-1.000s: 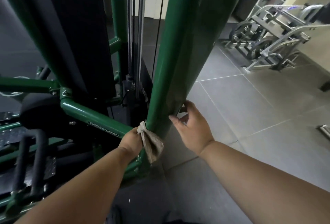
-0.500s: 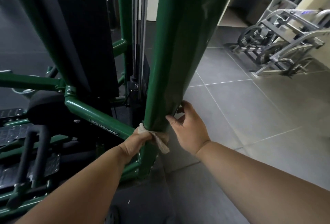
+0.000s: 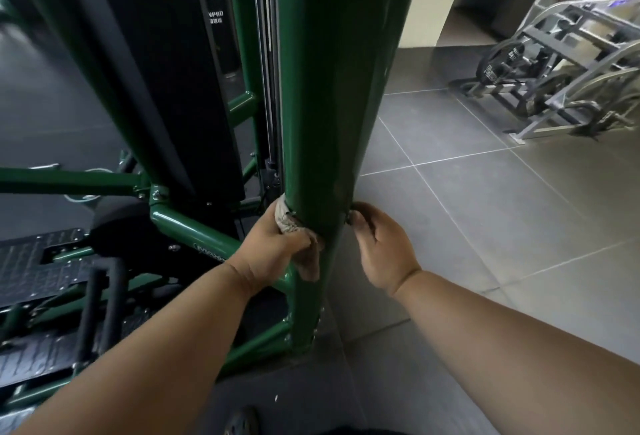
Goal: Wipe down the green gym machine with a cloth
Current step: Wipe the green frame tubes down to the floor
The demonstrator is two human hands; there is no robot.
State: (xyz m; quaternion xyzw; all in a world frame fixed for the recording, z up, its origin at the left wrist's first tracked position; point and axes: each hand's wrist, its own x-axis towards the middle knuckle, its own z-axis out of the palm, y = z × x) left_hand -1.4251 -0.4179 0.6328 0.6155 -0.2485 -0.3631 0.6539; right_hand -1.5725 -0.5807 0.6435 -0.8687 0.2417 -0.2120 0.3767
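A pale, crumpled cloth (image 3: 290, 223) is gripped in the left hand (image 3: 277, 247), the fingers curled round it so that it is pressed against the left side of the thick green upright post (image 3: 332, 105) of the gym machine. A loose end of the cloth is seen hanging below the fist, against the post. The right hand (image 3: 379, 247) is placed at the right side of the same post at about the same height, its fingers bent and hooked round the post's rear edge; the fingertips are hidden behind the tube, so how firmly it is held cannot be told. Both forearms are stretched forward from the bottom of the view. The post is joined low down to a slanted green crossbar (image 3: 194, 233), on which part of a label is visible. Behind and to the left, a tall black shroud (image 3: 156, 70) is framed by further green tubes, with thin steel guide rods (image 3: 268, 53) beside it. A black textured footplate (image 3: 34, 261) is seen at lower left. The grey tiled floor (image 3: 485, 209) extends to the right, where a silver-framed machine (image 3: 568, 67) is standing well apart
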